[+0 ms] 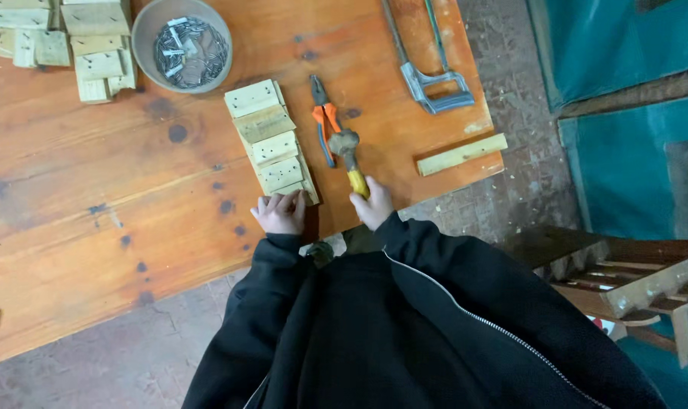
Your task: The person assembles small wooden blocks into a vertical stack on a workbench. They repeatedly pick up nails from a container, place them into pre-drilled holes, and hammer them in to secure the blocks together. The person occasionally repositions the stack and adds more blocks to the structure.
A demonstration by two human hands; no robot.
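Left hand (280,213): fingers curled down, pressing on the near end of the slats (272,139); it pinches nothing.
Right hand (373,206): closed in a fist round the yellow handle of the hammer (348,155).
Hammer: head lies on the table (86,189), just past the right hand, touching the pliers (325,121).
Slats: a row of short pale wood pieces with nail holes, laid edge to edge, running away from the left hand toward the bowl (181,44).
Pliers: orange and blue grips, jaws pointing away from the person, between the slats and the hammer head.
Bowl: grey, round, at the far edge of the table, holding a heap of metal nails (190,50).
Block pile (63,42): loose wood pieces stacked at the far left corner, beside the bowl.
Saw (427,68): metal frame, lying well to the right of the pliers.
Strip (461,154): one long wood strip near the right table edge, apart from the hammer.
In the way: the person's black jacket (404,333) covers the near table edge below both hands.
Floor: brick, with a wooden frame (631,280) at the right.
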